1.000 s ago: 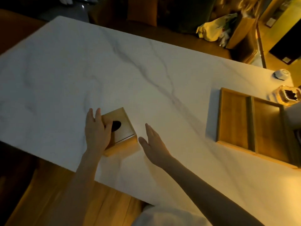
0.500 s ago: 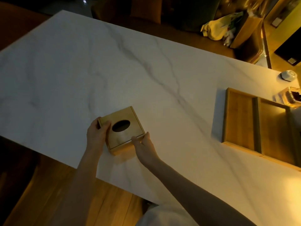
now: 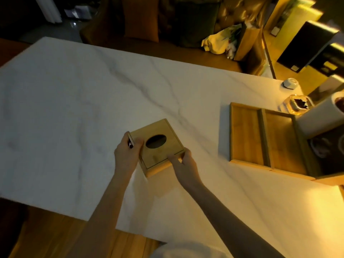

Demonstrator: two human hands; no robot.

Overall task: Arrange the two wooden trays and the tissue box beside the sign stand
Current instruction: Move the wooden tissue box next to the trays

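Dim amber light, detail poor toward the right edge. The sign stand (image 3: 327, 155) is cut off by the frame there, only a dark panel with a faint circular mark and a wooden base strip showing; its text is unreadable. A white cylinder (image 3: 320, 116) beside it is also clipped, contents just a dark blur. The glass container (image 3: 296, 106) behind the trays holds something dark, cannot tell what. A small white dish (image 3: 290, 83) sits near the far corner of the surface (image 3: 74, 108). The room beyond is mostly shadow: a yellowish bag (image 3: 217, 42), otherwise indistinct.

Wooden tissue box (image 3: 158, 146) sits near the front edge of the marble surface, rotated diagonal, oval opening up and dark inside; no tissue can be made out. Whether its base is touching the surface or slightly lifted is unclear.

Left hand (image 3: 128, 151): grip closed on the box's left corner, thumb on the lid next to the oval, fingers wrapped down the far-left side and partly hidden. Right hand (image 3: 184, 162): grip pinching the near-right corner, thumb on the top edge, fingers under or behind the side wall, out of sight.

Two wooden trays (image 3: 260, 138) lie side by side, touching, well to the right of the box, just beside the sign stand. The right tray's far end is partly hidden by the cylinder.
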